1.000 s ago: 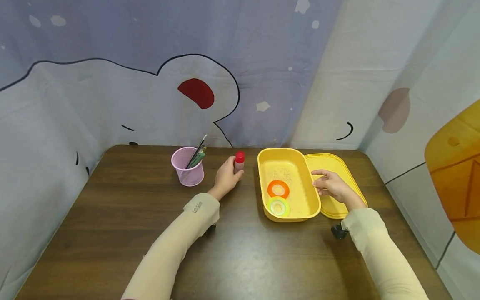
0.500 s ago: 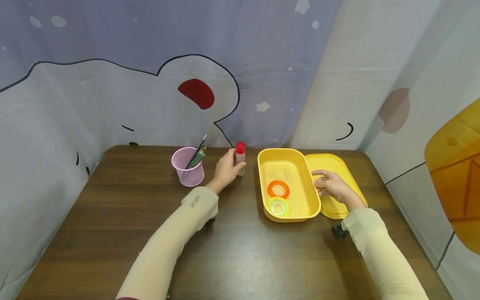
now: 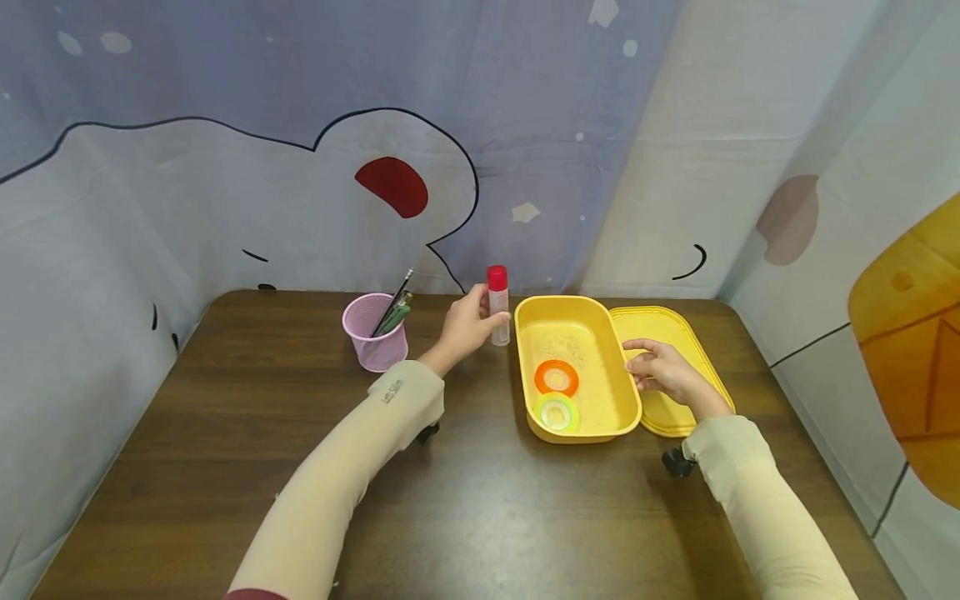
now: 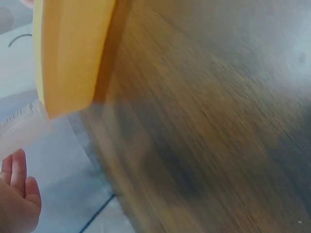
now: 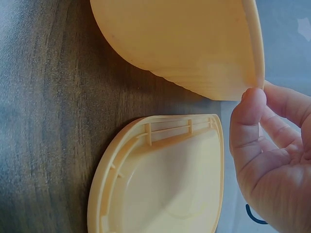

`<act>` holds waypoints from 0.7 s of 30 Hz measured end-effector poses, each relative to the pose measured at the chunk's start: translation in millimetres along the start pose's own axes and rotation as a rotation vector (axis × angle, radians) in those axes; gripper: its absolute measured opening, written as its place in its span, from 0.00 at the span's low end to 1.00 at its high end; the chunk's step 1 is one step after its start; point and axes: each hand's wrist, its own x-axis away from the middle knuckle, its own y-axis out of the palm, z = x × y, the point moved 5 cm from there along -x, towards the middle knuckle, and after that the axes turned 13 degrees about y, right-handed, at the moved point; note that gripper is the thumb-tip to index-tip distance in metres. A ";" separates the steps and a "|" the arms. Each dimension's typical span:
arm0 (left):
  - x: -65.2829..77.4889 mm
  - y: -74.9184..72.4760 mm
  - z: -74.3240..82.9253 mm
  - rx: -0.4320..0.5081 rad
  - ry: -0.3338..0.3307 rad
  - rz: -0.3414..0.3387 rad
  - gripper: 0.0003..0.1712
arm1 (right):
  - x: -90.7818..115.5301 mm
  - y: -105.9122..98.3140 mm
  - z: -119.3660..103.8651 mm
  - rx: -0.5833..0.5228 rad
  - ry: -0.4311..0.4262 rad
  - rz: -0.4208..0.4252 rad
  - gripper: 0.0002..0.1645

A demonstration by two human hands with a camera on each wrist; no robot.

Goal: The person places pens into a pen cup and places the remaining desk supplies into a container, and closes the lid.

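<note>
My left hand grips an upright glue stick with a red cap and a pale tube, raised beside the left wall of a yellow plastic box. In the left wrist view, the glue stick's clear tube overlaps the box's corner, above the curled fingers. My right hand pinches the box's right rim, thumb against the outer wall, as the right wrist view shows. Inside the box lie an orange ring and a lime-green ring, both with pale centres.
A yellow lid lies flat on the wooden table, partly behind the box and under my right hand. To the left stands a pink mesh cup with several pens and pencils. A printed curtain hangs behind the table.
My left hand has raised the glue stick and carried it to the right, close to the box's left rim. The right hand and the box have stayed where they were.
</note>
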 end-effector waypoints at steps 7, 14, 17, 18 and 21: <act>0.9 17.2 21.4 0.093 0.017 -0.066 0.23 | 4.5 2.0 -3.9 0.006 -0.002 -0.010 0.32; 4.3 37.7 39.1 0.125 0.051 -0.155 0.25 | 1.1 1.2 -1.1 -0.005 0.004 0.002 0.32; 7.8 46.1 45.4 0.138 0.053 -0.198 0.25 | 1.4 1.2 -1.1 -0.013 0.011 0.005 0.31; 9.3 48.7 47.4 0.140 0.051 -0.213 0.25 | 1.6 1.2 -1.0 -0.012 0.012 0.005 0.31; 12.9 56.5 52.8 0.144 0.049 -0.250 0.24 | 1.6 0.7 -0.8 -0.011 0.012 0.007 0.31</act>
